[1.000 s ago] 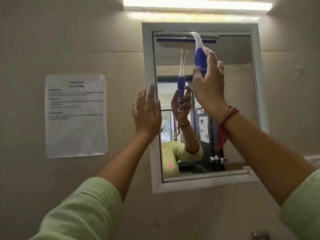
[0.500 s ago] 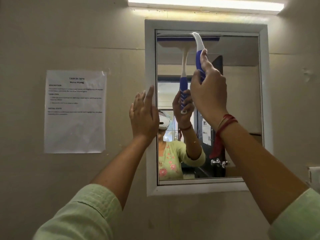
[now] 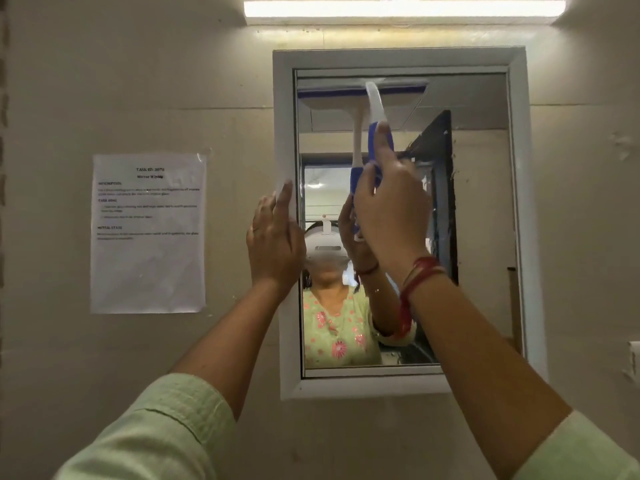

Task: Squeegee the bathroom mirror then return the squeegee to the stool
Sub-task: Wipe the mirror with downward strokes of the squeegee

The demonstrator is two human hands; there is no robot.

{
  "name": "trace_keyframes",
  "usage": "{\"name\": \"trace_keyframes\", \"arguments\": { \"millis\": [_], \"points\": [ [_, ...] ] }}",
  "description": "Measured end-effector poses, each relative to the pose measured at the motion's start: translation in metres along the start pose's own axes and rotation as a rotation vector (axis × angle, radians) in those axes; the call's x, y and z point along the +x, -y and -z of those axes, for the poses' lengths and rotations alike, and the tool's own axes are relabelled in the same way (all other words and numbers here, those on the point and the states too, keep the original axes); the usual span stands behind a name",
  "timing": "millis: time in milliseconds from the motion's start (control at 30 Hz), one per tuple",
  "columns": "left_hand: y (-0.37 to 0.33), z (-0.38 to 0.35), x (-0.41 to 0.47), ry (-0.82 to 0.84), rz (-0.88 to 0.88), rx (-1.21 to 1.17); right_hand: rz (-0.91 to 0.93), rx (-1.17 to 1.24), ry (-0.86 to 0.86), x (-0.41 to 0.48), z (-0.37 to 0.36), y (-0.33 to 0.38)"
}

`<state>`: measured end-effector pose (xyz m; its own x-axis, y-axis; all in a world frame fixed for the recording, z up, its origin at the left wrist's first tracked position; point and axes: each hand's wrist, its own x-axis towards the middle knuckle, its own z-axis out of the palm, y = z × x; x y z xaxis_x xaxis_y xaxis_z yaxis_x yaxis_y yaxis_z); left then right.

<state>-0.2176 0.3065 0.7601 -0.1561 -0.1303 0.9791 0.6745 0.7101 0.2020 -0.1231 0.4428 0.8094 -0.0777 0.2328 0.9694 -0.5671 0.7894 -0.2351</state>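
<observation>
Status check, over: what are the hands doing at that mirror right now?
Right hand grips squeegee handle, blade at top of mirror. Left hand flat against left frame. Glass below unobstructed; stool not in view.

The mirror (image 3: 481,209) hangs on the wall (image 3: 104,81), with a light strip (image 3: 401,10) above it and a sheet of paper (image 3: 149,233) stuck to the wall well to its left. The squeegee (image 3: 375,105) lies with its blade against the top of the glass, handle pointing down into the right hand (image 3: 391,216) in front of the mirror. The left hand (image 3: 273,244) rests flat on the mirror's left frame edge, between paper and squeegee.
</observation>
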Motion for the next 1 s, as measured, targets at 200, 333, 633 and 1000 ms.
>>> {"name": "trace_keyframes", "arguments": {
  "millis": [200,333,633,1000],
  "points": [
    [-0.003,0.001,-0.001,-0.006,0.004,0.027,0.000,0.040,0.003,-0.006,0.001,0.000],
    [-0.003,0.001,-0.001,-0.005,0.004,0.055,-0.019,0.106,-0.017,0.015,-0.006,0.008],
    [-0.005,0.000,-0.002,-0.026,-0.006,0.076,-0.017,0.050,-0.005,-0.023,-0.010,-0.004],
    [-0.006,-0.003,-0.004,-0.045,-0.002,0.126,0.003,0.063,0.033,-0.038,-0.012,-0.012]
  ]
}}
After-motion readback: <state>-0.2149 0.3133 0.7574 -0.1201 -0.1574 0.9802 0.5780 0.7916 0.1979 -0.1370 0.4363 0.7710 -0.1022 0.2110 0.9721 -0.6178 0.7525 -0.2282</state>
